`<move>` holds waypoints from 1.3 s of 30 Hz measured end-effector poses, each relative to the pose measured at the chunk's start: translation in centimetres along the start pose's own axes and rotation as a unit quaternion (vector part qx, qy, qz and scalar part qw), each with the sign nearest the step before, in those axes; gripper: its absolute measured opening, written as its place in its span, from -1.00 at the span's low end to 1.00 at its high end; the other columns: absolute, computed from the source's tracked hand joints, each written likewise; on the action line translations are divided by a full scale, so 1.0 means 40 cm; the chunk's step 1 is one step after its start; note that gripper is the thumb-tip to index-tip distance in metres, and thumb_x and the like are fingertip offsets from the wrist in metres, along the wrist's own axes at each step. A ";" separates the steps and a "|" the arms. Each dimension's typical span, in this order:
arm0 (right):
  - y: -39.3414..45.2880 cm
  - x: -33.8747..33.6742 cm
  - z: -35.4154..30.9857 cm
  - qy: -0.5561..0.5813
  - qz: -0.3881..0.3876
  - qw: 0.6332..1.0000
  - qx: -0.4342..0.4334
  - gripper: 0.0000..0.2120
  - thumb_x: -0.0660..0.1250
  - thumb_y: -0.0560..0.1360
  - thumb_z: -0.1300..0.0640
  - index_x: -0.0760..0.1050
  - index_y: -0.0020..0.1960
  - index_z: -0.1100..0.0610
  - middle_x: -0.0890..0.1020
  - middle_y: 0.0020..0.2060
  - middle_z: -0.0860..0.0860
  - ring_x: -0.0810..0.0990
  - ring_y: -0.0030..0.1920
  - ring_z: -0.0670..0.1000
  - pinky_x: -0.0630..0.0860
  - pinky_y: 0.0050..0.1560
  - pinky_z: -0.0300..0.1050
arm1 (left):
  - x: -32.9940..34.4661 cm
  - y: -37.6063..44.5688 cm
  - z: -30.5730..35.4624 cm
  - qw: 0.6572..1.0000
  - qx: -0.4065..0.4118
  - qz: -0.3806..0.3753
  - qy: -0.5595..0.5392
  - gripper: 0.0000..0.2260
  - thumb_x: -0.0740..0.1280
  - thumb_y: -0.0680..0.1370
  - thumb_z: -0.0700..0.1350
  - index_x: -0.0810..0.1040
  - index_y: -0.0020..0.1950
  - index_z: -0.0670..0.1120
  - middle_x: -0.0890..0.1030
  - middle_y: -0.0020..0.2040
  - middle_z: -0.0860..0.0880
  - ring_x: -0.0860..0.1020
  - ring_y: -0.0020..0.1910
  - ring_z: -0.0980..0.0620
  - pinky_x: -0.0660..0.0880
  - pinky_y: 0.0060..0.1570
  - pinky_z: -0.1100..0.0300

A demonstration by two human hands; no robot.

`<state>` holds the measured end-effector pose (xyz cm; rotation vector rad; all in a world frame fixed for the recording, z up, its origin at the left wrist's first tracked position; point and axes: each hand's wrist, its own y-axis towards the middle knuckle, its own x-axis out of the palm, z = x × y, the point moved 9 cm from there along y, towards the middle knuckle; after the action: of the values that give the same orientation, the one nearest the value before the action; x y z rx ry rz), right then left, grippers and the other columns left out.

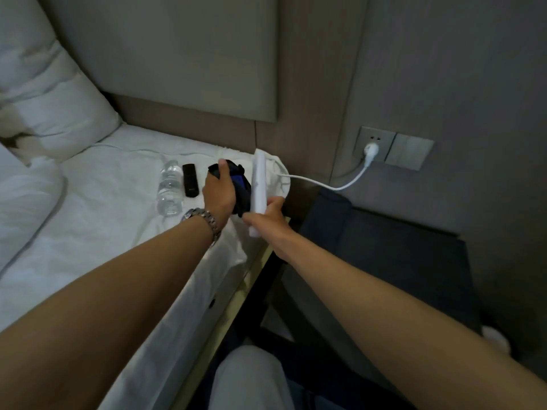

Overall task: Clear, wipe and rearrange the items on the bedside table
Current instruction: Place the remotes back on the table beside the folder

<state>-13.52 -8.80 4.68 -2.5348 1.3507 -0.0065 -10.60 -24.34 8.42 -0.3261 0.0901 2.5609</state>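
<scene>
My left hand (218, 190), a metal watch on its wrist, grips a dark blue cloth (240, 184) over the corner of the bed. My right hand (270, 211) holds a white power strip (258, 184) tilted on its edge right beside the cloth. The strip's white cable (334, 187) runs to a plug in the wall socket (371, 150). A clear water bottle (169, 187) and a black remote (190, 180) lie on the white sheet left of my left hand. The dark bedside table (393, 247) stands to the right of the bed.
White pillows (50, 113) are piled at the bed's head on the left. A padded headboard panel (177, 54) rises behind. A light switch plate (410, 150) sits next to the socket. My light trouser leg (245, 380) shows at the bottom.
</scene>
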 end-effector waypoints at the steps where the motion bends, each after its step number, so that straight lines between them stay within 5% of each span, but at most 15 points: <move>1: -0.019 -0.026 0.008 0.000 0.008 1.000 0.004 -0.49 0.38 0.49 0.19 0.12 0.27 0.09 0.40 0.04 0.04 0.46 -0.10 -0.07 0.54 -0.24 -0.16 | 0.036 -0.019 0.005 1.000 -0.009 -0.028 -0.011 -0.33 -0.03 0.64 0.29 0.49 0.33 -0.24 0.58 0.22 -0.18 0.56 0.17 -0.17 0.46 0.24 0.04; 6: -0.124 -0.162 0.056 -0.066 -0.001 0.998 -0.017 -0.46 0.31 0.48 0.30 0.08 0.27 -0.01 0.34 0.08 0.03 0.45 -0.09 0.01 0.48 -0.29 -0.08 | 0.233 -0.136 0.028 0.985 -0.039 -0.155 -0.072 -0.16 0.12 0.37 0.51 0.56 0.28 -0.15 0.65 0.16 -0.19 0.61 0.11 -0.20 0.54 0.20 -0.13; 9: -0.175 -0.262 0.075 -0.079 0.040 0.995 -0.035 -0.55 0.29 0.52 0.20 0.09 0.22 -0.05 0.39 0.12 0.06 0.48 -0.09 0.05 0.44 -0.23 -0.07 | 0.320 -0.266 0.084 0.977 -0.011 -0.202 -0.066 -0.57 0.40 0.50 0.16 0.62 0.06 -0.22 0.68 -0.06 -0.14 0.66 -0.06 -0.12 0.62 -0.07 0.07; 12: -0.226 -0.384 0.100 0.007 0.123 0.992 -0.007 -0.72 0.18 0.65 0.03 0.15 0.28 0.03 0.48 0.07 0.07 0.51 -0.13 -0.01 0.45 -0.18 -0.13 | 0.403 -0.354 0.069 0.970 -0.052 -0.213 -0.101 -0.78 0.39 0.58 -0.10 0.60 0.05 -0.26 0.66 -0.08 -0.17 0.64 -0.22 -0.04 0.58 -0.26 0.18; 18: -0.316 -0.493 0.214 0.239 0.113 0.959 0.102 -0.65 0.14 0.68 -0.04 0.36 0.34 0.16 0.64 0.03 0.14 0.66 -0.01 0.10 0.62 -0.01 0.03 | 0.511 -0.495 -0.011 0.959 -0.147 -0.198 -0.143 -0.71 0.51 0.47 -0.02 0.60 -0.07 -0.24 0.70 -0.16 -0.17 0.70 -0.17 -0.14 0.65 -0.06 -0.10; 21: -0.347 -0.509 0.253 0.305 0.098 0.940 0.121 -0.63 0.14 0.68 -0.02 0.42 0.34 0.21 0.63 0.11 0.23 0.65 0.10 0.21 0.61 0.08 0.21 | 0.510 -0.537 -0.017 0.978 -0.079 -0.182 -0.059 -0.69 0.45 0.50 0.06 0.64 0.07 -0.16 0.70 -0.06 -0.08 0.68 -0.08 -0.06 0.61 0.00 0.08; 24: -0.365 -0.529 0.289 0.275 0.111 0.944 0.146 -0.63 0.17 0.67 -0.01 0.40 0.38 0.18 0.61 0.16 0.20 0.65 0.02 0.16 0.65 -0.18 0.10 | 0.524 -0.605 0.042 0.966 0.101 -0.235 0.016 -0.80 0.27 0.65 -0.06 0.59 0.17 -0.12 0.64 0.01 -0.03 0.59 -0.04 0.06 0.49 -0.08 0.25; 27: -0.371 -0.545 0.312 0.217 0.135 0.953 0.163 -0.59 0.12 0.66 -0.13 0.44 0.35 0.12 0.64 0.10 0.19 0.65 -0.08 0.11 0.58 -0.32 -0.04 | 0.562 -0.645 0.050 0.931 0.204 -0.300 0.052 -0.77 0.25 0.64 -0.22 0.56 0.27 -0.09 0.59 0.22 -0.05 0.55 0.23 -0.03 0.48 0.23 0.14; 29: -0.376 -0.537 0.325 0.227 0.133 0.947 0.185 -0.51 0.04 0.65 -0.24 0.49 0.29 0.09 0.67 0.06 0.18 0.68 -0.07 0.13 0.59 -0.29 -0.06 | 0.594 -0.644 0.020 0.906 0.218 -0.344 0.113 -0.65 0.24 0.64 -0.20 0.44 0.43 -0.07 0.38 0.50 -0.08 0.34 0.49 -0.09 0.33 0.44 -0.03; 32: -0.364 -0.525 0.357 0.284 0.139 0.925 0.209 -0.48 0.03 0.65 -0.25 0.52 0.22 0.12 0.66 0.09 0.19 0.66 0.03 0.15 0.61 -0.08 0.01 | 0.604 -0.659 -0.001 0.895 0.190 -0.388 0.113 -0.60 0.16 0.68 0.00 0.30 0.53 0.07 0.25 0.58 -0.02 0.30 0.51 -0.10 0.32 0.45 -0.09; 35: -0.330 -0.519 0.367 0.390 0.160 0.890 0.173 -0.54 0.15 0.63 -0.19 0.54 0.27 0.12 0.67 0.11 0.16 0.64 0.12 0.14 0.57 0.10 0.04 | 0.596 -0.701 -0.016 0.891 0.172 -0.414 0.072 -0.61 0.15 0.69 0.00 0.31 0.53 0.13 0.35 0.53 0.04 0.36 0.46 0.04 0.30 0.39 0.21; 39: -0.305 -0.542 0.386 0.412 0.183 0.878 0.161 -0.59 0.19 0.63 -0.11 0.56 0.26 0.16 0.69 0.05 0.17 0.66 0.08 0.15 0.58 -0.04 0.02 | 0.577 -0.736 -0.053 0.899 0.156 -0.405 0.051 -0.64 0.16 0.69 -0.07 0.41 0.49 0.13 0.54 0.36 0.04 0.48 0.30 0.19 0.32 0.19 0.38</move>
<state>-13.86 18.94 -4.68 -1.9882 1.8821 -1.2453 -13.34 12.24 0.70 -0.2909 0.3264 1.6664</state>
